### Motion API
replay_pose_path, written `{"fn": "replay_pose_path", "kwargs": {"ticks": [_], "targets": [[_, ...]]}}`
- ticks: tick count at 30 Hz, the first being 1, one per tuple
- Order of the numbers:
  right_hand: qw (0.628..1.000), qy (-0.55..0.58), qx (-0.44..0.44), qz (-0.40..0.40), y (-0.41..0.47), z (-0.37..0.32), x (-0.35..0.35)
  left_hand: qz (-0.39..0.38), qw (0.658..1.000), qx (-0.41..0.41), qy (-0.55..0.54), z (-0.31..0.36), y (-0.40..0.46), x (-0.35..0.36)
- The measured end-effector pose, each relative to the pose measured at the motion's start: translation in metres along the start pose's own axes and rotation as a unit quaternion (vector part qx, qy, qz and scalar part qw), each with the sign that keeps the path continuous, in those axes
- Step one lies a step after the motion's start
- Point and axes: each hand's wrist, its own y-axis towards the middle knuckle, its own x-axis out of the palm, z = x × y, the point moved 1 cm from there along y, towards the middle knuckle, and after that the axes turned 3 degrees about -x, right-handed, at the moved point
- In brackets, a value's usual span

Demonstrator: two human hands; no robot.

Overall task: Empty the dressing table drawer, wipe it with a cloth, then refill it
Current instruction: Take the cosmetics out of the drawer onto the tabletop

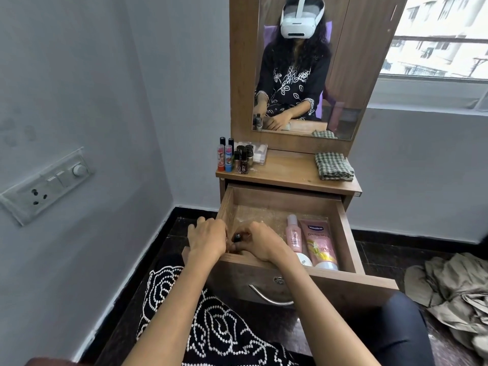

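Both hands dig into the drawer's (287,199) front-left corner, left hand (207,237) and right hand (260,240) curled around small dark bottles (237,237), light, slick, probably glass, best pinched by the body, tubes (318,240) waiting at the right.

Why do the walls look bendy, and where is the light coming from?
Head view: the wide-angle lens bends the grey wall and the wooden mirror frame near the edges; daylight comes from the bright, washed-out window on the right; the picture is mostly sharp.
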Motion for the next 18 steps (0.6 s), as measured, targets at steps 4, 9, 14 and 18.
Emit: {"fn": "replay_pose_path", "kwargs": {"ticks": [4,9,14,18], "targets": [[0.997,0.062,0.005,0.055,0.0,0.005,-0.001,0.046,0.999,-0.001,-0.017,0.002,0.0,-0.003],[0.982,0.129,-0.011,0.134,0.007,0.011,-0.005,0.08,0.995,0.018,-0.049,0.008,0.009,-0.017],[0.95,0.208,0.0,0.235,0.015,0.012,-0.036,0.15,0.979,0.064,-0.125,0.024,0.025,-0.036],[0.923,0.24,-0.005,0.3,0.03,0.013,-0.072,0.212,0.955,0.102,-0.18,0.042,0.042,-0.062]]}}
